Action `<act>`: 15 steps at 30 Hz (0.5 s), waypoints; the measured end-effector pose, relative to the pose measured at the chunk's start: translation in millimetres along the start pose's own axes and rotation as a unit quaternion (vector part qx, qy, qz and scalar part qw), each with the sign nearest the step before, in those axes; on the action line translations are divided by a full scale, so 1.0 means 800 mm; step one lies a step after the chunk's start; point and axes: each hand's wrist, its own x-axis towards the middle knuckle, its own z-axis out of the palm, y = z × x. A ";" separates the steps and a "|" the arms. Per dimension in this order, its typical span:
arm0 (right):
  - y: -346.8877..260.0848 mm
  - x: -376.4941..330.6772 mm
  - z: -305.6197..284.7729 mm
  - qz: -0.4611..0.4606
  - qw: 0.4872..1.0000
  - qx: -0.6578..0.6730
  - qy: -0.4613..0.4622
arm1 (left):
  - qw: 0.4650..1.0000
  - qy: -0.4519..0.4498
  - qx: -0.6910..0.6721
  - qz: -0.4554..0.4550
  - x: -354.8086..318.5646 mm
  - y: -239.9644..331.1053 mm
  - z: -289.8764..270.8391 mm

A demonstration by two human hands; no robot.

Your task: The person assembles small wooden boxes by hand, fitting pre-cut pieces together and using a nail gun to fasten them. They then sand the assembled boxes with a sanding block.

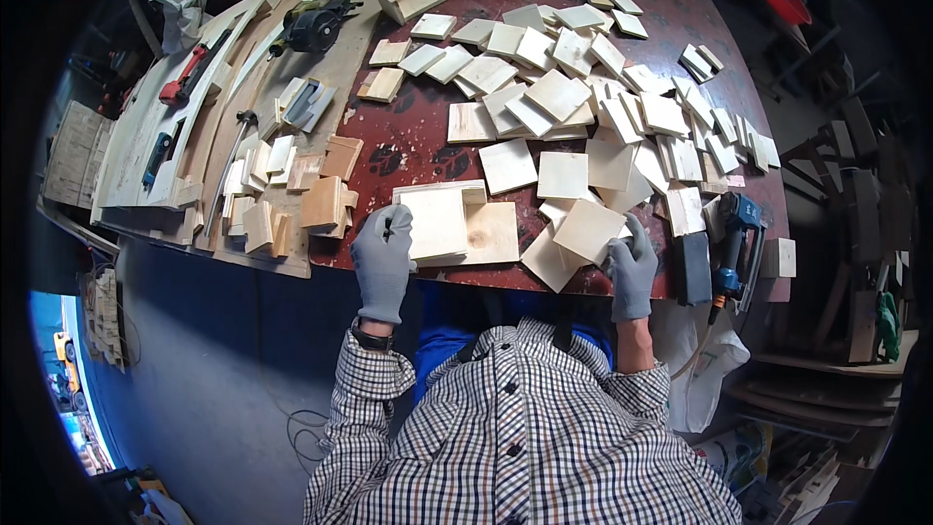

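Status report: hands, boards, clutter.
Left hand at left edge of pale board. Right hand at right corner of square piece. Wood squares heaped beyond; blue power tool to its right.

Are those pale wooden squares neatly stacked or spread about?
Spread about: the pale wooden squares lie at many different angles, overlapping loosely across the red tabletop.
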 end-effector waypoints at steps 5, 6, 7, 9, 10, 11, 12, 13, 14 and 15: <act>-0.012 -0.005 0.006 0.007 0.999 -0.013 -0.039 | 0.939 0.094 0.258 0.205 -0.003 0.004 -0.010; -0.011 -0.007 0.009 0.007 0.999 -0.012 -0.049 | 0.894 0.125 0.334 0.272 -0.008 0.005 -0.016; -0.011 -0.009 0.011 0.006 0.998 -0.010 -0.059 | 0.897 0.082 0.358 0.244 -0.009 -0.001 -0.023; -0.009 -0.008 0.016 -0.006 0.998 -0.033 -0.061 | 0.877 0.057 0.380 0.290 -0.016 0.002 -0.028; -0.010 -0.008 0.019 -0.013 0.997 -0.045 -0.063 | 0.865 0.045 0.390 0.311 -0.020 0.002 -0.032; -0.013 -0.009 0.020 0.012 0.996 -0.061 -0.063 | 0.876 -0.001 0.378 0.299 -0.020 -0.008 -0.033; -0.002 -0.001 0.021 -0.028 0.991 -0.115 -0.056 | 0.877 -0.020 0.388 0.284 -0.023 -0.014 -0.033; 0.013 0.010 0.019 -0.069 0.982 -0.169 -0.047 | 0.876 -0.040 0.396 0.271 -0.024 -0.018 -0.032; 0.027 0.019 0.016 -0.109 0.968 -0.222 -0.037 | 0.876 -0.060 0.404 0.258 -0.025 -0.021 -0.030; 0.023 0.023 0.018 -0.156 0.947 -0.278 -0.026 | 0.878 -0.076 0.398 0.253 -0.021 -0.024 -0.031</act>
